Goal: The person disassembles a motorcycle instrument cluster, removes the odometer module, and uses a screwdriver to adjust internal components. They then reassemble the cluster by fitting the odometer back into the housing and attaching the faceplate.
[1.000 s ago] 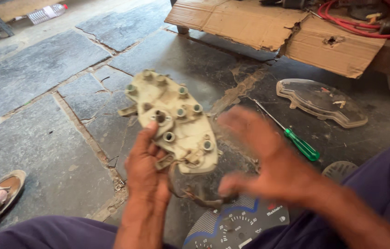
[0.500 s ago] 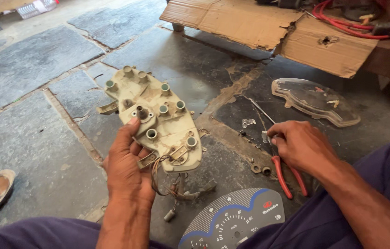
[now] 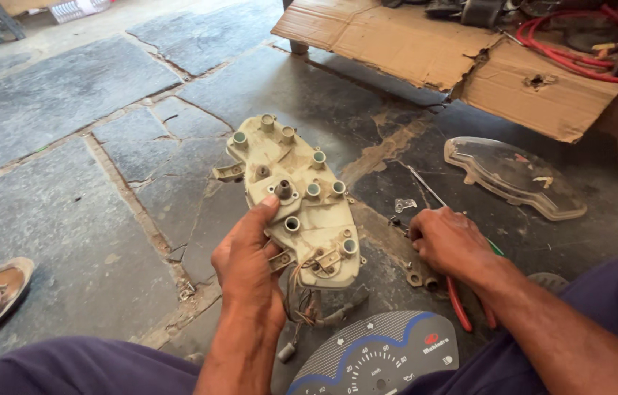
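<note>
1. The left hand (image 3: 250, 267) grips the cream plastic instrument-cluster housing (image 3: 296, 199), back side up, above the stone floor (image 3: 68, 183).
2. Already apart: the clear lens cover (image 3: 514, 175) and blue-edged dial face (image 3: 378, 358) lie on the floor.
3. The right hand (image 3: 446, 241) closes on red-handled pliers (image 3: 462, 307); wires (image 3: 305, 296) remain attached.

Pliers (image 3: 462, 307) jaws under the right hand (image 3: 449, 243), dial face (image 3: 378, 358) cut by the bottom edge, small metal bits (image 3: 420, 279) perhaps brackets.

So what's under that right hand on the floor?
Under the right hand lie red-handled pliers and a screwdriver with its shaft poking out. The pliers' jaws and most of the screwdriver's handle are covered.
</note>
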